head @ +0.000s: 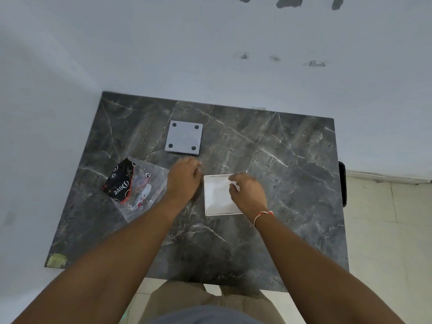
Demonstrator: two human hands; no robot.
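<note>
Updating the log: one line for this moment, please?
left hand: curled over table, blurred, hold unclear | right hand: fingers at white tray, grip unclear | grey plate: untouched | bag: left of hands

- Soft, even, cool daylight; shadows faint.
- Left hand (184,177) smeared by motion blur.
- Wide-angle bending at the edges.
- Dull sheen on the counter (268,146).
</note>
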